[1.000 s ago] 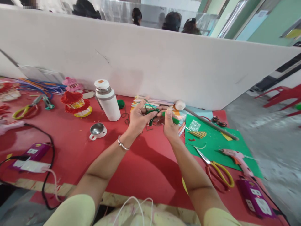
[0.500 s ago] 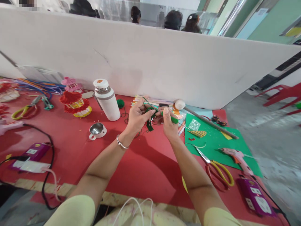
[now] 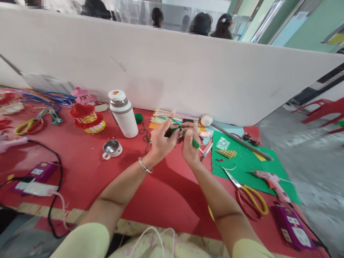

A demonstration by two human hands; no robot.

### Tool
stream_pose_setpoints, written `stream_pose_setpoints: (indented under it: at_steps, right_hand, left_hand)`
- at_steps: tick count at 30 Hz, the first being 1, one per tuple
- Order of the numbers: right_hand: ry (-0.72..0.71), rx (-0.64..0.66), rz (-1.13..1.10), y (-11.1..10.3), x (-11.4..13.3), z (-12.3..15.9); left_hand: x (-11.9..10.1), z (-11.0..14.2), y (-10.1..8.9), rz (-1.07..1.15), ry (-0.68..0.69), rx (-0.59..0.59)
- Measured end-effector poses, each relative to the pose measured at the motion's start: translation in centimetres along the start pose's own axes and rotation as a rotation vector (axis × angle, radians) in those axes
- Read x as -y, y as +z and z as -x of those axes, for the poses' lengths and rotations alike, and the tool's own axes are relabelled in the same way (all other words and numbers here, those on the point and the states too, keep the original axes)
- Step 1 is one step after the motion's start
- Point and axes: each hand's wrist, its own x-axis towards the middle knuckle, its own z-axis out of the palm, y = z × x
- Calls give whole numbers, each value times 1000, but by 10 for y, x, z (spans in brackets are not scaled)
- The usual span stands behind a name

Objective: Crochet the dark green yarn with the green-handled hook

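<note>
In the middle of the head view my two hands meet above the red table. My left hand is closed on a small dark green crochet piece, mostly covered by the fingers. A strand of green yarn runs up over its raised index finger. My right hand grips a crochet hook by its green handle, the metal tip at the piece. Behind my left hand a green yarn ball lies on the table, with loose yarn trailing from it.
A white thermos and its metal cup stand left of my hands. On the right are scissors, a pink glue gun, a green sheet and a purple power strip. A white partition rises behind.
My hands have drawn closer together, and the green piece is now more hidden by the fingers. The hook's handle has tilted further downward. My left index finger points up more.
</note>
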Motion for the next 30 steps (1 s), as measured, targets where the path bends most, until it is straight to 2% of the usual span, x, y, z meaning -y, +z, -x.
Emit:
stream_pose_setpoints:
  at_steps: [2, 5, 8, 12, 16, 20, 30]
  right_hand:
    - [-75, -94, 16, 7, -3, 5]
    - [-156, -163, 53, 13, -6, 9]
    - [-204, -159, 90, 11, -9, 7]
    - [-288, -65, 102, -1, -12, 0]
    - [-319, 49, 147, -18, -12, -9]
    - [-362, 79, 217, -31, -9, -17]
    - [-448, 212, 225, -42, -11, -25]
  left_hand:
    - [-3, 4, 4, 60, -38, -11]
    - [-9, 1, 7, 332, -266, 39]
    - [-13, -8, 4, 575, -497, 104]
    - [-15, -20, -6, 683, -657, 186]
    - [-14, -26, -14, 665, -670, 208]
    - [-15, -25, -16, 605, -604, 176]
    - [-15, -32, -25, 563, -603, 207]
